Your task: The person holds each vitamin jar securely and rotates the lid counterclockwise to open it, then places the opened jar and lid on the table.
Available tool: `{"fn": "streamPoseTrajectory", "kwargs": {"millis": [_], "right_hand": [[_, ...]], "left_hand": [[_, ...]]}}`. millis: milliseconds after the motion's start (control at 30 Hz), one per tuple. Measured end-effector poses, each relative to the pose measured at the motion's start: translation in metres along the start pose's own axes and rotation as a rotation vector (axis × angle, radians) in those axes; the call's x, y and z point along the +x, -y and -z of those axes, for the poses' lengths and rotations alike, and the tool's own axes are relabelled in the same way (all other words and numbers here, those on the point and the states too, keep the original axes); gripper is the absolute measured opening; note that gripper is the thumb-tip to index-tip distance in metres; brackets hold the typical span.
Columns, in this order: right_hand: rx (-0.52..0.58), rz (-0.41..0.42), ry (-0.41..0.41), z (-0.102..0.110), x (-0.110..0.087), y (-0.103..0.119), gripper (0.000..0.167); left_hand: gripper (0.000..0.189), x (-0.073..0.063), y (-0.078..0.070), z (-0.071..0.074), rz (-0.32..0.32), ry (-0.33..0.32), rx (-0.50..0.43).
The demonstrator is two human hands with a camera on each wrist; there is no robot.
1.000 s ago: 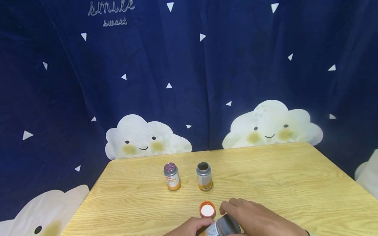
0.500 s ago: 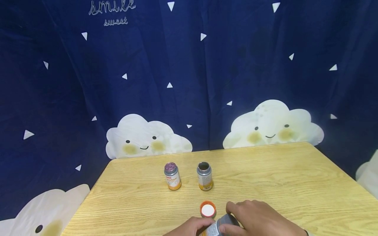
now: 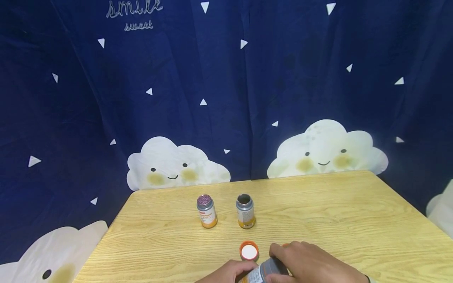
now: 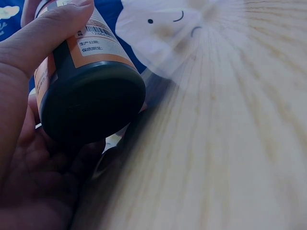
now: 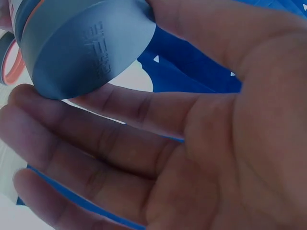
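Observation:
In the head view, a tilted grey screw-cap bottle (image 3: pixel 254 276) with a white and orange label lies low at the front edge of the picture. My left hand (image 3: pixel 228 272) grips its body, thumb across the label; its dark base (image 4: pixel 93 103) faces the left wrist camera. My right hand (image 3: pixel 306 261) pinches the grey cap (image 5: pixel 91 48) at the other end, thumb on one side and fingertips on the opposite rim. Just beyond the bottle, a loose cap (image 3: pixel 249 250) lies upturned, orange rim and white liner showing.
Two similar bottles stand capless farther back on the wooden table (image 3: pixel 159 236): one with a purplish seal over its mouth (image 3: pixel 207 211), one with an open dark mouth (image 3: pixel 245 211). A small orange edge (image 3: pixel 285 245) shows behind my right hand. A blue cloud-print curtain (image 3: pixel 226 78) hangs behind.
My right hand has shifted slightly right and turned on the cap, its thumb now against the cap's near side. An orange edge has come into sight behind it. The left hand keeps its place.

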State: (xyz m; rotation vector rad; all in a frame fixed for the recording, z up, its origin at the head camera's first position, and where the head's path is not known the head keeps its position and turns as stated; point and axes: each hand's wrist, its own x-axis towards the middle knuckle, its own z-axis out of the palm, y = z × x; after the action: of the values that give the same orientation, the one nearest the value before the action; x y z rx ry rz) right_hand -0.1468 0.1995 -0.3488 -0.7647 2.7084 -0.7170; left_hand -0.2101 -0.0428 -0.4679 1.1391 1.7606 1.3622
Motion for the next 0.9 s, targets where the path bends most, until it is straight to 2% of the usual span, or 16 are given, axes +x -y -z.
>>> {"fn": "streamPoseTrajectory", "kwargs": {"millis": [200,400,500,700,900], "right_hand": [[0.024,0.057,-0.007,0.002,0.000,0.003,0.022],[-0.004,0.148,-0.011,0.006,-0.001,0.003,0.037],[-0.011,0.179,-0.016,0.006,-0.002,0.003,0.039],[-0.017,0.193,-0.039,0.007,-0.005,0.004,0.039],[0.013,0.141,-0.058,0.011,-0.008,0.002,0.037]], "left_hand": [[0.035,0.000,0.001,0.000,-0.009,-0.006,0.019],[0.035,0.000,0.000,-0.001,-0.014,-0.008,0.015],[0.035,0.000,0.000,-0.001,-0.022,-0.009,0.021],[0.034,0.001,0.000,0.000,-0.041,-0.011,0.026],[0.037,-0.001,-0.001,0.000,-0.032,0.005,-0.031]]}}
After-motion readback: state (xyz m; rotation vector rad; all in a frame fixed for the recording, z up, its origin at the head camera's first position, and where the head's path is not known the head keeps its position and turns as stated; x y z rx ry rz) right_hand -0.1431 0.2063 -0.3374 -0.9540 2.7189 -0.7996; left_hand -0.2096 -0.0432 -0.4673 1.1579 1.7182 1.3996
